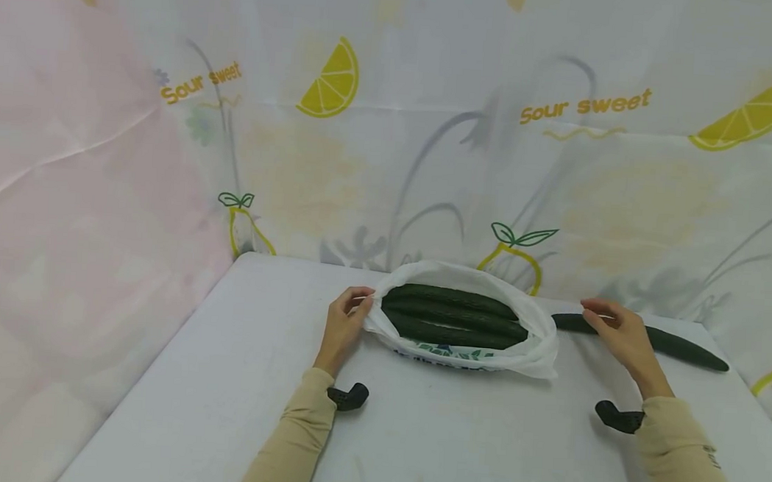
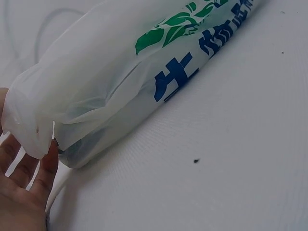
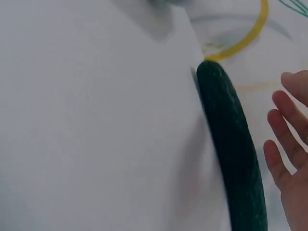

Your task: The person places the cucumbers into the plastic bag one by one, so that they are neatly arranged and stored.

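Observation:
A white plastic bag [image 1: 541, 354] with green leaf print and blue lettering lies on the table, its mouth spread wide. Dark green cucumbers [image 1: 452, 300] lie side by side inside it. At the bag's left end, my left hand [image 1: 345, 327] grips the edge of the plastic; in the left wrist view its fingers [image 2: 46, 173] are at the bunched end. To the right of the bag lies a single cucumber [image 1: 687, 349]. My right hand [image 1: 625, 344] hovers over that cucumber, fingers spread and slightly bent, holding nothing. The hand hides the cucumber's middle in the head view.
The white table [image 1: 460, 437] backs onto a hanging cloth [image 1: 417, 162] printed with lemons and words. Each wrist wears a black device, one on the left [image 1: 348, 397] and one on the right [image 1: 617, 417]. Beige sleeves cover both forearms.

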`<control>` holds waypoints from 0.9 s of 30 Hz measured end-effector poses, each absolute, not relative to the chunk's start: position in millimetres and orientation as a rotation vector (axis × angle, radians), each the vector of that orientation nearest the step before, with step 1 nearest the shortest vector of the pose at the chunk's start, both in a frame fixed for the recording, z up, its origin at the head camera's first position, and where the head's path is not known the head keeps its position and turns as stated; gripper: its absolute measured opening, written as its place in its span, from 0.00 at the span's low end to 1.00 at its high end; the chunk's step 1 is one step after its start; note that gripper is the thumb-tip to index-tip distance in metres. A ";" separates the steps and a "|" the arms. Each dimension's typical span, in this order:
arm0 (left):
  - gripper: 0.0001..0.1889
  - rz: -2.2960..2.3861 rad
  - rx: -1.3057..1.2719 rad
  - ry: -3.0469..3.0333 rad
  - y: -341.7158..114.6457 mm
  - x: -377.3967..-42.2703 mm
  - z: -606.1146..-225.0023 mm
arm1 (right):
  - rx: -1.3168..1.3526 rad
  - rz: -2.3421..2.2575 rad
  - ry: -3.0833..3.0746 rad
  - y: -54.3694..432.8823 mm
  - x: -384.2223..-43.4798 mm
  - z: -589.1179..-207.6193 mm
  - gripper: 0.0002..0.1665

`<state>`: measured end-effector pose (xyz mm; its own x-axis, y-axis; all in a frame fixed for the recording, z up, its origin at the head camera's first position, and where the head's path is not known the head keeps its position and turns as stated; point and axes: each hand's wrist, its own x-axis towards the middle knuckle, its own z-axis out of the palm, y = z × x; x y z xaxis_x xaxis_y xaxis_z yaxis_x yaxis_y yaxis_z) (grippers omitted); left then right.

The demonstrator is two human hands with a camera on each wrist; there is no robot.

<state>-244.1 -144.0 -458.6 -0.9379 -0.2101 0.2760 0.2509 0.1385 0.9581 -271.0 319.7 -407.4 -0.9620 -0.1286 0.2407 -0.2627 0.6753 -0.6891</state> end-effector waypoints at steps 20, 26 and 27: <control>0.12 -1.898 -0.081 -2.118 -138.9 -231.7 -442.1 | 0.276 0.633 -2.775 398.7 -266.0 -438.2 0.26; 0.12 -1.869 -0.065 -2.129 -138.7 -228.4 -431.8 | 0.275 0.615 -2.730 398.1 -270.6 -441.8 0.25; 0.12 -1.871 -0.060 -2.131 -138.6 -228.5 -432.0 | 0.266 0.614 -2.734 398.0 -270.6 -442.6 0.25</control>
<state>-228.5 -138.6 -432.0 -0.9528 -0.1672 0.2534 0.2296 0.1492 0.9618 -270.6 398.0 -442.6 -0.9296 -0.1090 0.3521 -0.2491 0.8899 -0.3821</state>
